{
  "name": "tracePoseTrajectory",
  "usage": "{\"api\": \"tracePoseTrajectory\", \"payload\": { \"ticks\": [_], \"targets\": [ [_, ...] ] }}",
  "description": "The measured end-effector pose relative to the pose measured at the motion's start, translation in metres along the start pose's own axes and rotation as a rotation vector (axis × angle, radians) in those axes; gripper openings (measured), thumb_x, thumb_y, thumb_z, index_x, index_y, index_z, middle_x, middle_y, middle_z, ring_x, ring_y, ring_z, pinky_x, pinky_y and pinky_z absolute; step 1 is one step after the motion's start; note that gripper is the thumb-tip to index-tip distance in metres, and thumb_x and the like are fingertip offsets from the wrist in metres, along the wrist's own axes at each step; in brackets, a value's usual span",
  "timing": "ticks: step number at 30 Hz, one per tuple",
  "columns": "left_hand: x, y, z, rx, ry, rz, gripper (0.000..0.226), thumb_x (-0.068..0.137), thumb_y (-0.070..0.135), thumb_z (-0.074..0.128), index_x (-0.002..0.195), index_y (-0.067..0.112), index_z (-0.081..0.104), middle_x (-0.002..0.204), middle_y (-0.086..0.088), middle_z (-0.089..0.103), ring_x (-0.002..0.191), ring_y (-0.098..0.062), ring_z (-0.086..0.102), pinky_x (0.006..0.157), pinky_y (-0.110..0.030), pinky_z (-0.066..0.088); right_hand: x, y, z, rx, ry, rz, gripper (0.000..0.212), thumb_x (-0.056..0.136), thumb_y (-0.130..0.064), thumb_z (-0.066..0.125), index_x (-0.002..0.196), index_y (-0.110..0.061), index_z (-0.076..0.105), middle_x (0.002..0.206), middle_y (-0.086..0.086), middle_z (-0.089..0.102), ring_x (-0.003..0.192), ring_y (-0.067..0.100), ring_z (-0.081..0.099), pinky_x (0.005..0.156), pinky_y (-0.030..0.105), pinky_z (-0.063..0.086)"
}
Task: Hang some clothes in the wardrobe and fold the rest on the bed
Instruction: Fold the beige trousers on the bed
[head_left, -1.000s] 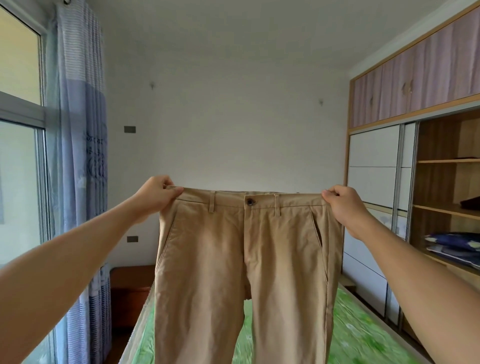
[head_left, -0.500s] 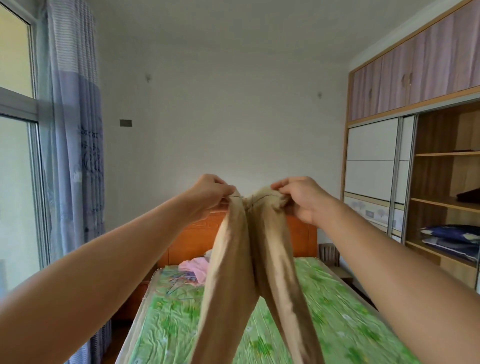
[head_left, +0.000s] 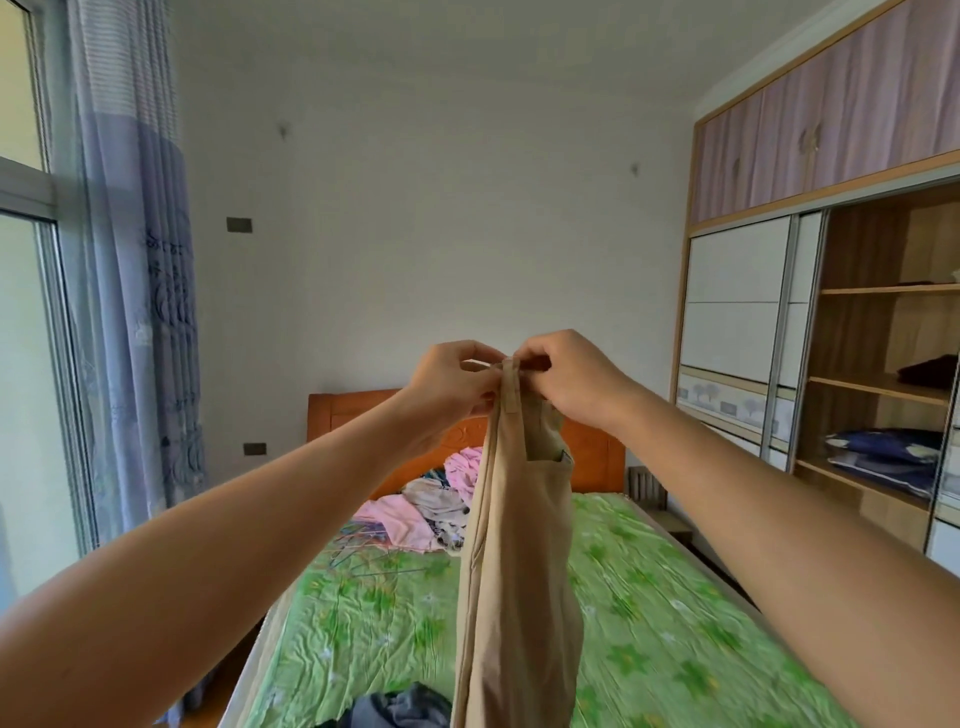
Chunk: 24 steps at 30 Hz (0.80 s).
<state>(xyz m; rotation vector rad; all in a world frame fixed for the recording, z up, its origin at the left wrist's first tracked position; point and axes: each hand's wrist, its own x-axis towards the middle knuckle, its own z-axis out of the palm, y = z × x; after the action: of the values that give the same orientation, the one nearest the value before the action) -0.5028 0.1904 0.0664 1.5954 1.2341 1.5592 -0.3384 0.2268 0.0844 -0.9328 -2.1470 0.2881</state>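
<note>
Left hand (head_left: 452, 384) and right hand (head_left: 566, 384) meet, both pinching the waistband of the tan trousers (head_left: 519, 571), which hang doubled lengthwise over the bed (head_left: 675, 623). Judged step: folding under way. The next move calls for laying them flat on bare sheet. Mid-bed offers room; a clothes pile (head_left: 426, 504) sits by the headboard and a dark garment (head_left: 400, 709) at the near edge.
</note>
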Motion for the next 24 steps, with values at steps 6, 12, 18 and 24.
{"api": "tracePoseTrajectory", "payload": {
  "ticks": [6, 12, 18, 24],
  "targets": [
    [-0.013, 0.000, -0.008, -0.041, -0.051, 0.027, 0.012, 0.097, 0.003, 0.062, 0.107, 0.006, 0.069, 0.096, -0.020, 0.075, 0.081, -0.024, 0.071, 0.082, -0.041, 0.061, -0.006, -0.001, 0.000, -0.339, -0.036, -0.015, 0.011, 0.102, -0.038, 0.054, 0.105, -0.030, 0.059, 0.119, -0.001, 0.054, 0.110, 0.022, 0.052, 0.099, 0.047, 0.046],
    [-0.018, -0.008, -0.013, -0.027, -0.207, 0.107, 0.037, 0.089, 0.007, 0.074, 0.122, 0.017, 0.061, 0.098, -0.013, 0.074, 0.084, -0.017, 0.070, 0.079, -0.030, 0.058, -0.010, 0.005, 0.003, -0.274, -0.003, -0.011, 0.023, 0.102, -0.047, 0.050, 0.088, -0.030, 0.057, 0.092, -0.010, 0.059, 0.085, 0.012, 0.058, 0.070, 0.029, 0.044],
    [-0.005, -0.030, -0.020, -0.057, -0.166, 0.119, 0.043, 0.086, -0.011, 0.063, 0.115, 0.022, 0.061, 0.087, -0.004, 0.073, 0.077, -0.016, 0.065, 0.068, -0.028, 0.053, -0.044, 0.047, -0.027, -0.279, -0.220, 0.260, 0.074, 0.074, -0.085, 0.046, 0.088, -0.017, 0.071, 0.086, -0.003, 0.067, 0.082, 0.018, 0.064, 0.069, 0.035, 0.047],
    [0.006, -0.030, -0.022, 0.035, -0.285, 0.196, 0.039, 0.090, -0.013, 0.060, 0.114, 0.017, 0.062, 0.089, -0.009, 0.067, 0.076, -0.012, 0.061, 0.069, -0.021, 0.052, -0.075, 0.070, -0.067, -0.153, -0.306, 0.439, 0.048, 0.067, -0.061, 0.080, 0.078, -0.016, 0.068, 0.092, -0.001, 0.069, 0.096, 0.018, 0.063, 0.095, 0.038, 0.047]
  ]
}}
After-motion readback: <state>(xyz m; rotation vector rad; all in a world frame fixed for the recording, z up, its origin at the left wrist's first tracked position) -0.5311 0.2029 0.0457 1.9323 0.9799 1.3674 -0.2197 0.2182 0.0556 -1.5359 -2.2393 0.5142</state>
